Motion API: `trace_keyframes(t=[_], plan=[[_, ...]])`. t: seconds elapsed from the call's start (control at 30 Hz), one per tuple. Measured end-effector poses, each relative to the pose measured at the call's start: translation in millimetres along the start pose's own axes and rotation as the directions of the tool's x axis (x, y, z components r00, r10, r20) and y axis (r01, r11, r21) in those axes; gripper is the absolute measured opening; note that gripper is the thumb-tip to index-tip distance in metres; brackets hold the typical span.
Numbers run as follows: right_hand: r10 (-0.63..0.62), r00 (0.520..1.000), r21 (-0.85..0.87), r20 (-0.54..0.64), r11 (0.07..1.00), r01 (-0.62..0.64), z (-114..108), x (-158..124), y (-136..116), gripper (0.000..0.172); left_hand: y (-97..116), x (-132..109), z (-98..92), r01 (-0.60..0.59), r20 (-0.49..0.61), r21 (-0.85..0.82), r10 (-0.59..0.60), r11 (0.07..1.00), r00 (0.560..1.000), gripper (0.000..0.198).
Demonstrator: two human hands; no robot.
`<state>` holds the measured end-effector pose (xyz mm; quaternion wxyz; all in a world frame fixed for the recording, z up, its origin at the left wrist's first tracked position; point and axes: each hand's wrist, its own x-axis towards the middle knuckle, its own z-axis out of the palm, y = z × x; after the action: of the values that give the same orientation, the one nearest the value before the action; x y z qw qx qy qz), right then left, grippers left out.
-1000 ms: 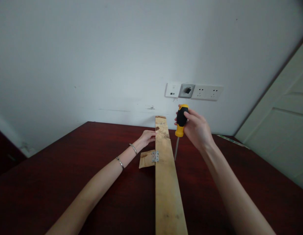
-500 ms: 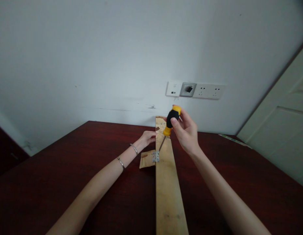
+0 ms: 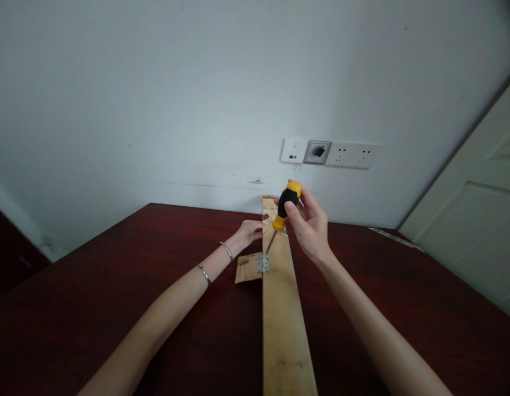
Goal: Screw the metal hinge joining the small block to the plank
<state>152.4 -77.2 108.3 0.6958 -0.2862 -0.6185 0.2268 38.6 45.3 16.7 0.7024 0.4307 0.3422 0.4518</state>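
A yellow and black screwdriver [image 3: 288, 202] is gripped by my right hand [image 3: 312, 225]. Its shaft slants down to the left, with the tip at the upper edge of a metal hinge [image 3: 263, 263]. The hinge joins a long wooden board [image 3: 281, 324] and a short wooden piece [image 3: 248, 268] that sticks out to the left. My left hand [image 3: 250, 231] holds the left edge of the board above the hinge; its fingertips are hidden behind the wood. Two bracelets circle the left forearm.
The board lies on a dark red table [image 3: 188, 242] and reaches towards the white wall [image 3: 197, 110]. Sockets and switches [image 3: 347, 154] are set in the wall. A pale strip [image 3: 395, 238] lies at the table's right back edge, beside a white door [image 3: 477, 192].
My right hand and the screwdriver handle have shifted slightly left and down. The tip stays at the hinge, and my left hand keeps its place on the board.
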Motion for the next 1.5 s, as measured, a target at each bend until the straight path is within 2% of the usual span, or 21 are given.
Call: trace_keyframes(t=[0.63, 0.97, 1.33, 1.5], plan=[[-0.019, 1.0, -0.01, 0.012, 1.0, 0.02, -3, 1, 8, 0.05, -1, 1, 0.4, 0.0, -0.008, -0.026, 0.0, 1.0, 1.0, 0.006], [0.041, 0.999, 0.014, 0.017, 0.999, -0.041, -6, 3, 12, 0.053, -4, 6, -2.2, 0.001, -0.018, -0.027, -0.001, 1.0, 1.0, 0.008], [0.074, 0.997, 0.067, 0.027, 0.995, -0.076, -9, 5, 14, 0.047, 1, 0, 2.6, 0.011, -0.07, -0.021, -0.012, 1.0, 0.997, 0.011], [0.087, 0.993, 0.078, 0.079, 0.993, -0.094, -10, 5, 10, 0.051, 1, 0, 2.9, 0.012, -0.07, -0.014, -0.013, 1.0, 0.997, 0.01]])
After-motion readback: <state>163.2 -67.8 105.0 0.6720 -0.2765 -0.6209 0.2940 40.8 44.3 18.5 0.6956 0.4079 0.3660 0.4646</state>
